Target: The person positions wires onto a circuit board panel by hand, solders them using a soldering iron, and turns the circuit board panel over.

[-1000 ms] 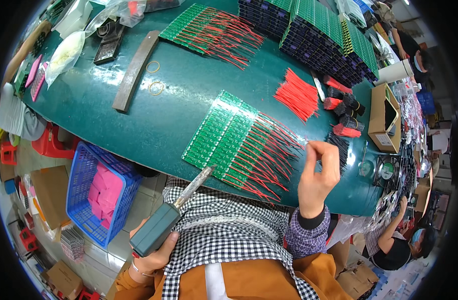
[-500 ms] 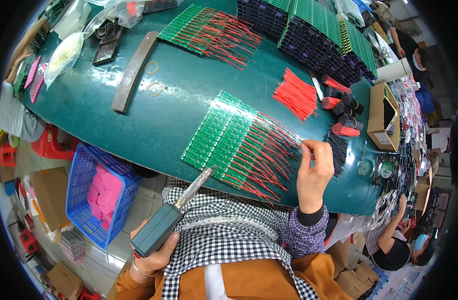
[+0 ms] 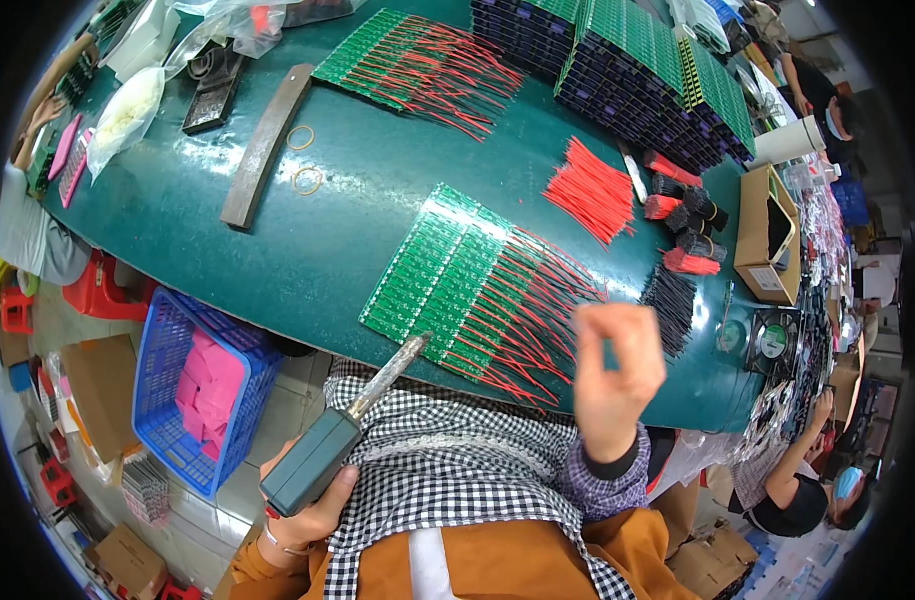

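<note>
My left hand [image 3: 312, 505] is wrapped round the green boxy handle of a soldering gun [image 3: 312, 460]. Its metal tip rests at the near edge of a green circuit board panel [image 3: 432, 270]. Red wires [image 3: 537, 310], with some dark ones among them, fan out from the panel's right side. Over the outer ends of these wires is my right hand [image 3: 619, 370], blurred by motion. Its thumb and forefinger curl together in a pinch; whatever lies between the fingertips cannot be made out. Loose black wires [image 3: 669, 305] lie just beyond that hand, and a pile of red wires [image 3: 590, 190] lies farther back.
Stacked boards [image 3: 627, 80] rise at the back right, near a second wired panel [image 3: 377, 60]. A metal bar [image 3: 267, 150] and rubber bands [image 3: 306, 180] lie to the left. An open carton [image 3: 767, 240] stands right. A blue basket [image 3: 192, 400] is below the table's edge.
My right hand has moved slightly left and toward me, away from the far wire ends, its fingers curling more. The soldering gun and the panel have stayed almost where they were.
</note>
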Demonstrator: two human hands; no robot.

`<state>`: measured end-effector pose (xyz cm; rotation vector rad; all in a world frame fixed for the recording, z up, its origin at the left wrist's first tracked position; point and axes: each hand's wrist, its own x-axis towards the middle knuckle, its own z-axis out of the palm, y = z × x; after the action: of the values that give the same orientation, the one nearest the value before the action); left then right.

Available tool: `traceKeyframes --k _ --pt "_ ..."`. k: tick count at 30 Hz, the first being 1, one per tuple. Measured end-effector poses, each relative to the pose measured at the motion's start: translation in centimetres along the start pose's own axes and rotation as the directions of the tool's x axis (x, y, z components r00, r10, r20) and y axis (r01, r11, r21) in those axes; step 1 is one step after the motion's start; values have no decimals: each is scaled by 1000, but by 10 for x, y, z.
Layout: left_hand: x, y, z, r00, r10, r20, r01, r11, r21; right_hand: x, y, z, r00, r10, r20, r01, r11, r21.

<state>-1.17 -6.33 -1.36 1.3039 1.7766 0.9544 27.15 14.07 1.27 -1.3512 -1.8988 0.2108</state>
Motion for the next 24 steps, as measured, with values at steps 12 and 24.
traceKeyframes --k 12,24 --pt "4 4 1 998 58 18 -59 997 53 -25 -29 46 968 -96 234 27 959 281" --pt "10 7 4 997 75 33 -77 996 34 -24 -30 46 963 -106 247 40 966 257"
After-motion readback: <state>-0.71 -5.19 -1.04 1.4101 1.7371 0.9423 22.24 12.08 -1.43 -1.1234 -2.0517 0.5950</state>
